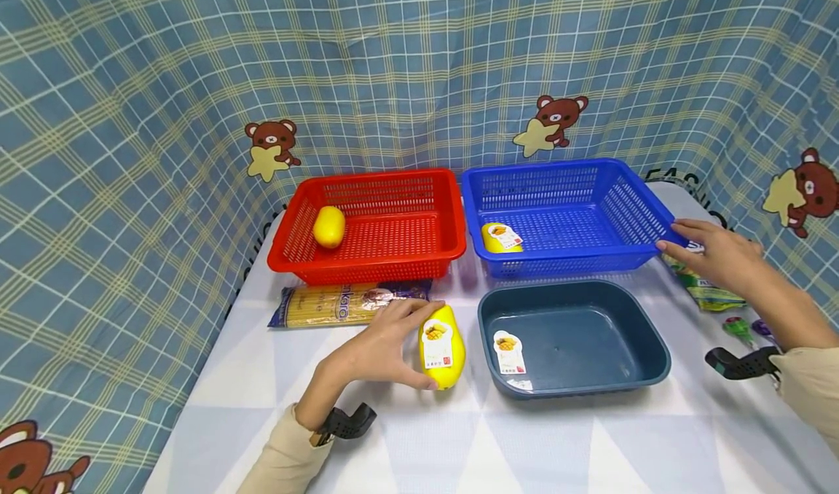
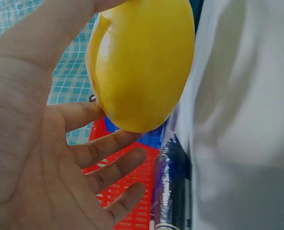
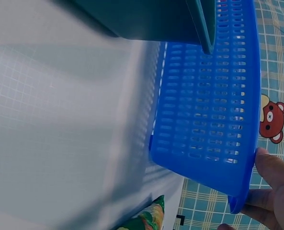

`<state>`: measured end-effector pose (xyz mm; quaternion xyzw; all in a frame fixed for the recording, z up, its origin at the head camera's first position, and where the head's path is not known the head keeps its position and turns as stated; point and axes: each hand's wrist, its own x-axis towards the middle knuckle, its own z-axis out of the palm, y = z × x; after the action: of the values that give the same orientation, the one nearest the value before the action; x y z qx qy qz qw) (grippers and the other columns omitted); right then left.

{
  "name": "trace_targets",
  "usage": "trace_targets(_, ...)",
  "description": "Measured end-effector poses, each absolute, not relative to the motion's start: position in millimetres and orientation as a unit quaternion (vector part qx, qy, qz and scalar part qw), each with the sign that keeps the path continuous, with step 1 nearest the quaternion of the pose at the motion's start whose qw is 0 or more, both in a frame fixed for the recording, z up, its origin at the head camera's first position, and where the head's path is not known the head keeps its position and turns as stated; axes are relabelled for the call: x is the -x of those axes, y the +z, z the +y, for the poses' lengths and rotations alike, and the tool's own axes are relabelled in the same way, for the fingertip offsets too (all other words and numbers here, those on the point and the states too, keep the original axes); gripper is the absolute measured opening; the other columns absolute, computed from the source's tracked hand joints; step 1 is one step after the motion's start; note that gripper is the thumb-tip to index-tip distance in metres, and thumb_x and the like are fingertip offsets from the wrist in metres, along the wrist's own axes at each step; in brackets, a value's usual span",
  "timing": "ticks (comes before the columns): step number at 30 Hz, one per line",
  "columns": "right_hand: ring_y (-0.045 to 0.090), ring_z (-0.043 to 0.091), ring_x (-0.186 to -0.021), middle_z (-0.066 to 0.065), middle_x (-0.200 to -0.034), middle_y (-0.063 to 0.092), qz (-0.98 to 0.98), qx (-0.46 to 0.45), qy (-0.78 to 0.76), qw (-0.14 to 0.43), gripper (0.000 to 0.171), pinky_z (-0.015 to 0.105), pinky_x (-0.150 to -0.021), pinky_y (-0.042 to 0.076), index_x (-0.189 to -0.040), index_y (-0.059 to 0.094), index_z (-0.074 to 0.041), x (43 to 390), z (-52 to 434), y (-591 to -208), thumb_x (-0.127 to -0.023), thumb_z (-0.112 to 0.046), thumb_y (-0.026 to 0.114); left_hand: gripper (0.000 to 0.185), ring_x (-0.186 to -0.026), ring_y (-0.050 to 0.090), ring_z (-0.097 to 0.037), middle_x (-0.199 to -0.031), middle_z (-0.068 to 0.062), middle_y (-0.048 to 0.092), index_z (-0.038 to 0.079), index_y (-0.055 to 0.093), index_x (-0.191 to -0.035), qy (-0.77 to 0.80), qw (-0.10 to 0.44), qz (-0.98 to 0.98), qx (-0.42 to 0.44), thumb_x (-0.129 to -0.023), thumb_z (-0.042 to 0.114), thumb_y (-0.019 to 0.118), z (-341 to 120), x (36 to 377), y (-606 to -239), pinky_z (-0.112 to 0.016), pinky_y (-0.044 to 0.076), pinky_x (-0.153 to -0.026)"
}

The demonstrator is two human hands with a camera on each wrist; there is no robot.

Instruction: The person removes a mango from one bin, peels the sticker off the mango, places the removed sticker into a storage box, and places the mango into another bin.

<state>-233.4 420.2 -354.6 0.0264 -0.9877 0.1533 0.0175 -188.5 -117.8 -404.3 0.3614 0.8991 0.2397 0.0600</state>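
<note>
My left hand (image 1: 376, 344) holds a yellow mango (image 1: 452, 355) with a white label, thumb at its near end and fingers at its far end. In the left wrist view, the mango's smooth side (image 2: 146, 62) shows, with the thumb tip partly cut off by the frame. My right hand (image 1: 724, 257) pinches the right front corner of the blue basket (image 1: 557, 250). The right wrist view shows the thumb and fingers (image 3: 268, 165) at that rim. Another mango (image 1: 494, 242), also labelled, lies inside the blue basket. A plain yellow mango (image 1: 329, 226) lies in the red basket (image 1: 367, 269).
A dark teal tub (image 1: 577, 348) stands before the blue basket, a mango label (image 1: 509, 353) at its left side. A spaghetti pack (image 1: 328, 306) lies before the red basket. Right of the tub are a green packet (image 1: 714, 293) and lollipops (image 1: 738, 328). Plaid cloth (image 1: 419, 64) encloses the table.
</note>
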Motion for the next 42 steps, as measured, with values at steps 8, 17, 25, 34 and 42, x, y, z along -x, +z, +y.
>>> trace_targets(8,0.022,0.069,-0.127,0.038,-0.149,0.028,-0.988,-0.025,0.152,0.018,0.076,0.09,-0.087,0.009,-0.147,0.035,0.009,231.5,421.9,-352.4,-0.103,-0.052,0.045,0.111,-0.134,0.036,-0.027,-0.147,0.0,0.042,0.027,0.034,-0.157,0.247,0.073,0.898,-0.357,-0.065,0.06,0.086,-115.6,185.6,-416.0,-0.058,0.027,-0.111)
trace_targets(17,0.03,0.065,-0.125,0.035,-0.148,0.034,-0.99,-0.039,0.131,0.047,0.073,0.079,-0.085,0.021,-0.145,0.041,0.007,228.3,412.2,-355.6,-0.103,-0.052,0.048,0.109,-0.129,0.037,-0.025,-0.146,0.0,0.042,0.03,0.036,-0.156,0.245,0.097,0.897,-0.354,-0.064,0.059,0.086,-120.6,182.8,-422.1,-0.056,0.031,-0.108)
trace_targets(25,0.045,0.052,-0.12,0.031,-0.129,0.056,-0.956,-0.139,0.133,0.223,0.042,0.072,-0.091,0.022,-0.125,0.063,0.005,205.6,365.6,-341.8,-0.095,-0.024,0.07,0.111,-0.133,0.035,-0.025,-0.15,0.002,0.037,0.031,0.031,-0.157,0.257,0.096,0.896,-0.349,-0.065,0.061,0.086,-119.4,183.1,-427.8,-0.056,0.032,-0.109)
trace_targets(34,0.057,0.039,-0.112,0.017,-0.117,0.068,-0.894,-0.317,0.142,0.281,0.063,0.07,-0.091,0.03,-0.115,0.072,-0.004,187.5,288.2,-339.8,-0.098,-0.06,0.049,0.112,-0.138,0.032,-0.02,-0.155,0.004,0.035,0.029,0.03,-0.157,0.263,0.09,0.897,-0.343,-0.066,0.066,0.084,-120.0,182.4,-430.4,-0.053,0.03,-0.112)
trace_targets(42,0.058,0.027,-0.116,0.004,-0.119,0.069,-0.861,-0.412,0.172,0.242,0.058,0.056,-0.094,0.034,-0.119,0.073,-0.011,163.2,222.5,-343.7,-0.102,-0.057,0.042,0.113,-0.139,0.032,-0.019,-0.157,0.004,0.034,0.031,0.03,-0.157,0.251,0.079,0.901,-0.345,-0.065,0.069,0.082,-121.5,182.9,-431.3,-0.052,0.028,-0.114)
